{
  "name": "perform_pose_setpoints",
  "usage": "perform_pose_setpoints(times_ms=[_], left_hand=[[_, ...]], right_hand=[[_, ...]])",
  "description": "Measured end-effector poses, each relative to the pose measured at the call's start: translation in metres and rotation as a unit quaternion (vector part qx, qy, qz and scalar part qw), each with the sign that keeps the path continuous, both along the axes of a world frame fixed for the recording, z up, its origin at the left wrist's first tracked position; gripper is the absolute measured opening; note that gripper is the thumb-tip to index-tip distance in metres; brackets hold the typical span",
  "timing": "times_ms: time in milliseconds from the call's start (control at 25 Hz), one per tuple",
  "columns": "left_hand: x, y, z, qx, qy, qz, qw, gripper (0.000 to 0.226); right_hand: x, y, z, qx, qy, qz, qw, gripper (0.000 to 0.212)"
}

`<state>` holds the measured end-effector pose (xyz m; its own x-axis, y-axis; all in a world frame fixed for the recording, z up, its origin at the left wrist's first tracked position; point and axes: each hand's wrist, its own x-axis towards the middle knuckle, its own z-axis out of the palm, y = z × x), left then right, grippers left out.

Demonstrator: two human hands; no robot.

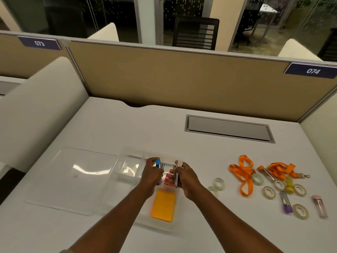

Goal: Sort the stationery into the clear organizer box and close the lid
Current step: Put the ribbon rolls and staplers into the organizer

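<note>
Bottom centre: two bare forearms reaching up-frame over a white desk [102, 128]. Just above them, orange sticky-note pad [163, 205] lying flat in the near compartment of the clear organizer box [127, 150], box open, sitting centre frame on the desk. Over the box middle: left hand [152, 173] with fingers curled tight round a blue stapler [158, 164], held roughly upright. Beside it, right hand [185, 177] with fingers clamped on a pale silver stapler [176, 175], also upright. Hands near each other, not touching. Between them, something pink [166, 179] down in the box, too blurred to name. Left compartments of the box showing only glare. Left of the box, touching or just beside it: clear lid [76, 178] flat on the desk. Right of frame, loose on the desk, well apart from the box: tape rolls [269, 192] scattered, two more just beside the right wrist; purple stapler [285, 202]; pink stapler [320, 207] at far right; a yellow item [289, 185], unclear; two orange lanyards [244, 174] tangled beyond those. Farther up, right of centre: grey cable hatch [228, 128] set flush in the desk. Beyond: tan divider panel [182, 73] with labels 073 [39, 43] upper left and 074 [312, 71] upper right. Top centre, behind glass: dark chair [196, 33].
</note>
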<state>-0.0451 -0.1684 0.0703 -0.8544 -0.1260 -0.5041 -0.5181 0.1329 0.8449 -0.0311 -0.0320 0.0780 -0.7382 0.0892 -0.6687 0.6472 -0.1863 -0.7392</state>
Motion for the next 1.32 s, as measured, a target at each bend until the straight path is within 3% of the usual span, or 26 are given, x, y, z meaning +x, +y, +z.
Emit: perform_pose_setpoints(times_ms=[240,440,800,1040,1320], left_hand=[[-0.029,-0.038,-0.011,-0.069,0.017,-0.008,0.997,0.041],[-0.042,-0.047,-0.019,-0.155,0.063,-0.069,0.984,0.042],[-0.042,-0.051,-0.033,-0.281,0.119,-0.180,0.935,0.052],[-0.041,-0.051,-0.029,-0.322,0.148,-0.169,0.920,0.041],[-0.037,-0.019,-0.016,-0.273,0.197,-0.183,0.924,0.022]], right_hand=[[-0.030,-0.043,-0.006,0.040,0.000,0.016,0.999,0.027],[-0.044,-0.069,-0.018,0.148,0.035,0.043,0.987,0.026],[-0.049,-0.090,-0.029,0.350,0.129,0.152,0.915,0.045],[-0.039,-0.073,-0.034,0.390,0.164,0.162,0.892,0.029],[-0.021,-0.034,-0.032,0.402,0.193,0.130,0.885,0.022]])
